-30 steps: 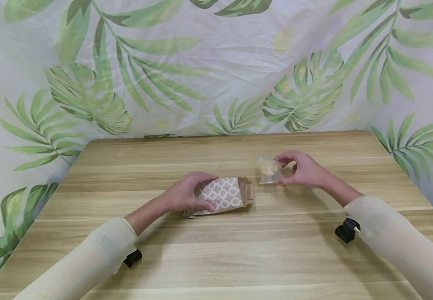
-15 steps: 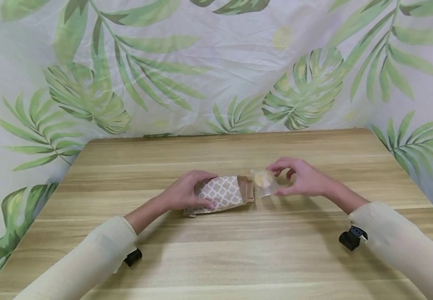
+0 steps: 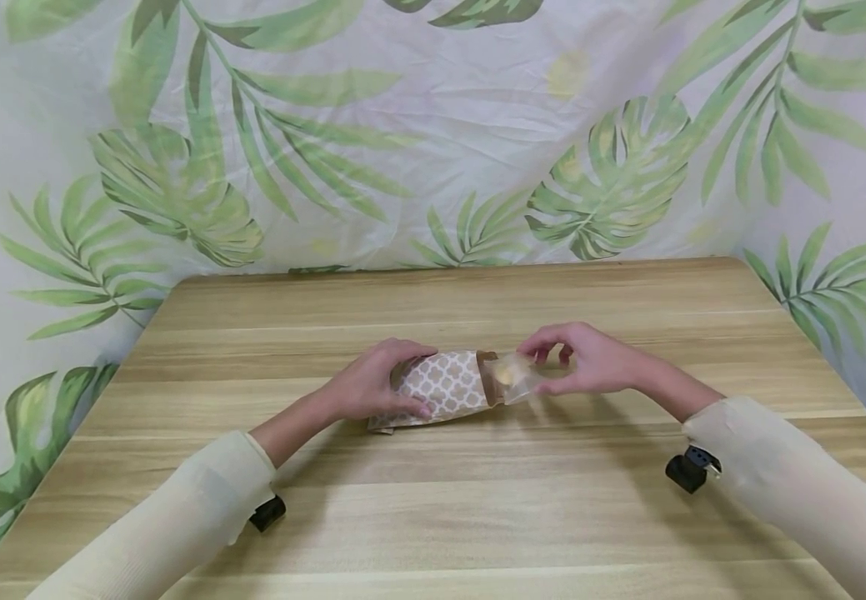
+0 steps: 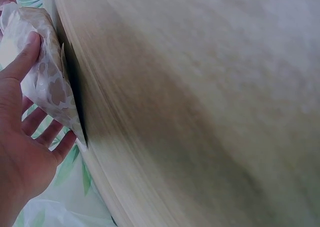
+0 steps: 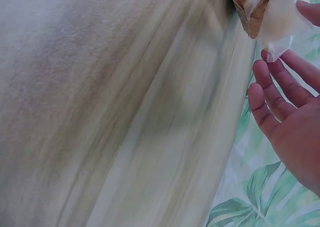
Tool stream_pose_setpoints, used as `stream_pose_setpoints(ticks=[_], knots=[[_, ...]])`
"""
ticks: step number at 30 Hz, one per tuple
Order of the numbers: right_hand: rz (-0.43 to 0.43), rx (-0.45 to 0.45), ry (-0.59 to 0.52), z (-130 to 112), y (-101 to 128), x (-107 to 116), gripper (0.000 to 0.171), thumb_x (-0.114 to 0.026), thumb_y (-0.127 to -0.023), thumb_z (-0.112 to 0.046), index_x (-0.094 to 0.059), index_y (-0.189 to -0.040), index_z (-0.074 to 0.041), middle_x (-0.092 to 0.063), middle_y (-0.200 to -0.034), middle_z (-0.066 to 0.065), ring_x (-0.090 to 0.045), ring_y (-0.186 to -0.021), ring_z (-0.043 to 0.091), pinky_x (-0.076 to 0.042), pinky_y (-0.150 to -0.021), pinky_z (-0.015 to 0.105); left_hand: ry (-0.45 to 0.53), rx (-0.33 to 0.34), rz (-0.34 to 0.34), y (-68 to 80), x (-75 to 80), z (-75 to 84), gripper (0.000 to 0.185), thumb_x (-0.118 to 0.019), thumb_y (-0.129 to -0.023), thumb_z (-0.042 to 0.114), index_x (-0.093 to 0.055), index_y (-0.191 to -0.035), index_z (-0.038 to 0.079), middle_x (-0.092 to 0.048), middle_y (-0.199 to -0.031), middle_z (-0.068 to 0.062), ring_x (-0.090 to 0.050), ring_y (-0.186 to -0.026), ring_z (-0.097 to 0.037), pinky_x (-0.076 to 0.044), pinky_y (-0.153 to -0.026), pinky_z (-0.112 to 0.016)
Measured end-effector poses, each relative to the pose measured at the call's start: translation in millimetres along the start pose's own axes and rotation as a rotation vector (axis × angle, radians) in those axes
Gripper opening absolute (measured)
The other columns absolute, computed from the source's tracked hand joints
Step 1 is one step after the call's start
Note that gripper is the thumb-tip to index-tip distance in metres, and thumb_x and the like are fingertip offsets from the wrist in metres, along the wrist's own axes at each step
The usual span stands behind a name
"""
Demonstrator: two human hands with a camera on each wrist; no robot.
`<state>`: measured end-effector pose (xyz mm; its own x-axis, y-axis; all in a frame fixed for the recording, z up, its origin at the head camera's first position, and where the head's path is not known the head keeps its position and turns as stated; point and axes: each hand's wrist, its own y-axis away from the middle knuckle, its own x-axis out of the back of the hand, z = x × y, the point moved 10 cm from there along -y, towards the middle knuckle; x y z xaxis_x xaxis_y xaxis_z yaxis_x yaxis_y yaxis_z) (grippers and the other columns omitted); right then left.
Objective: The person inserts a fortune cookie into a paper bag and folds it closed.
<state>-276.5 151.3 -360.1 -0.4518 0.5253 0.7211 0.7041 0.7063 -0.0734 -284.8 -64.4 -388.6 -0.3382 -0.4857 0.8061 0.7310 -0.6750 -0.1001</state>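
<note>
A brown paper bag [image 3: 443,387] with a white lattice print lies on its side on the wooden table [image 3: 433,500], its mouth facing right. My left hand [image 3: 372,385] grips the bag's closed end, thumb on one side and fingers on the other; the left wrist view shows the bag [image 4: 42,72] under that hand [image 4: 22,132]. My right hand [image 3: 578,362] pinches a clear plastic packet [image 3: 513,375] with a pale round pastry inside, held right at the bag's mouth. In the right wrist view the packet [image 5: 280,19] touches the bag's brown opening [image 5: 247,4].
A leaf-printed cloth [image 3: 433,125] hangs behind and around the table. Black wrist-camera mounts [image 3: 686,471] sit under both cream sleeves. The table's far edge runs just beyond the hands.
My right hand has carried the packet leftward and a little down, from open table space to the bag's mouth. The left hand and the bag have stayed put.
</note>
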Motion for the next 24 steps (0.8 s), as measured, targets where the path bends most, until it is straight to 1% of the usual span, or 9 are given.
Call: stream_pose_setpoints(ticks=[3,6,10,17,21,24], knots=[[-0.011,0.003,-0.002,0,-2,-1,0.043,-0.082,-0.086,-0.015,-0.070,-0.122,0.005,-0.072,-0.111,0.009,-0.065,-0.098,0.030,-0.055,-0.073,0.038,-0.005,-0.006,0.003,0.1,0.5,0.4,0.086,-0.096,-0.073,0.032,-0.059,-0.143,-0.001,-0.062,-0.142,-0.016,-0.055,-0.134,-0.036,-0.041,-0.116,-0.052],[-0.027,0.007,-0.006,0,-5,-3,0.042,-0.080,-0.089,-0.014,-0.069,-0.123,0.006,-0.071,-0.113,0.011,-0.065,-0.097,0.028,-0.053,-0.070,0.033,-0.003,-0.013,0.009,0.5,1.2,1.1,0.086,-0.096,-0.073,0.032,-0.059,-0.142,-0.001,-0.063,-0.141,-0.016,-0.055,-0.133,-0.036,-0.041,-0.115,-0.053],[-0.057,-0.011,-0.006,2,-8,-7,0.042,-0.077,-0.092,-0.014,-0.068,-0.126,0.008,-0.071,-0.115,0.014,-0.065,-0.097,0.028,-0.051,-0.069,0.029,-0.002,-0.021,0.015,1.0,1.5,1.5,0.086,-0.096,-0.073,0.032,-0.059,-0.142,-0.001,-0.064,-0.140,-0.016,-0.056,-0.132,-0.036,-0.042,-0.114,-0.053],[-0.069,-0.039,0.029,1,-11,-4,0.041,-0.078,-0.090,-0.014,-0.069,-0.124,0.008,-0.072,-0.113,0.014,-0.066,-0.095,0.025,-0.052,-0.069,0.029,-0.008,-0.032,0.016,-0.6,1.1,1.4,0.085,-0.096,-0.073,0.032,-0.059,-0.142,-0.002,-0.064,-0.140,-0.016,-0.057,-0.131,-0.036,-0.043,-0.114,-0.052],[-0.063,-0.038,0.049,0,-13,-5,0.041,-0.078,-0.090,-0.015,-0.069,-0.123,0.009,-0.072,-0.112,0.014,-0.066,-0.094,0.026,-0.051,-0.068,0.028,-0.001,-0.020,0.012,-1.2,0.7,-0.2,0.086,-0.097,-0.072,0.031,-0.059,-0.142,-0.001,-0.063,-0.140,-0.016,-0.056,-0.132,-0.035,-0.042,-0.115,-0.052],[-0.050,-0.028,0.049,0,-15,-8,0.043,-0.078,-0.090,-0.015,-0.068,-0.123,0.009,-0.071,-0.112,0.015,-0.065,-0.094,0.027,-0.053,-0.069,0.030,0.001,-0.012,0.007,-0.9,-0.3,-0.8,0.086,-0.097,-0.072,0.031,-0.059,-0.142,-0.001,-0.063,-0.141,-0.016,-0.055,-0.133,-0.035,-0.041,-0.115,-0.051]])
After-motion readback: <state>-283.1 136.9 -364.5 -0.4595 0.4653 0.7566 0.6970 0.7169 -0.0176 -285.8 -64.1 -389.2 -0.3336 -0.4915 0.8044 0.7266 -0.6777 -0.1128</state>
